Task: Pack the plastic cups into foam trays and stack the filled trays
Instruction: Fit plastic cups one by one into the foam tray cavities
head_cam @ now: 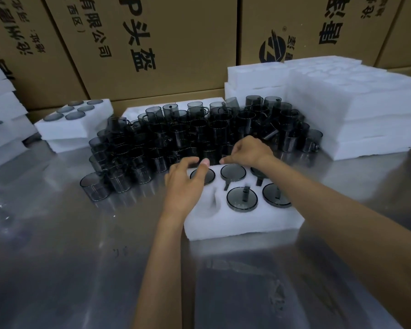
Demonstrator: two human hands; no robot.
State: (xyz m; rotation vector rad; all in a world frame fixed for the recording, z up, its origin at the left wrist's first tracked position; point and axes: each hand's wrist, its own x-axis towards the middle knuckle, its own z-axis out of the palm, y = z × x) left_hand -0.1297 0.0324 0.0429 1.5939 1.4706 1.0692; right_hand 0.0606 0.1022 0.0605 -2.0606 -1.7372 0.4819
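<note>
Our left hand [184, 186] curls loosely, holding nothing; right hand's [248, 150] grip unclear. Beneath our fingertips, a seated cup [202, 176] could tilt if we knock it.

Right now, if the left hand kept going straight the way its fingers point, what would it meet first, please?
Probably the right hand: the left hand points up and right over the foam tray, fingertips nearly touching it. Behind lie the loose cups. Depth is uncertain.
</note>
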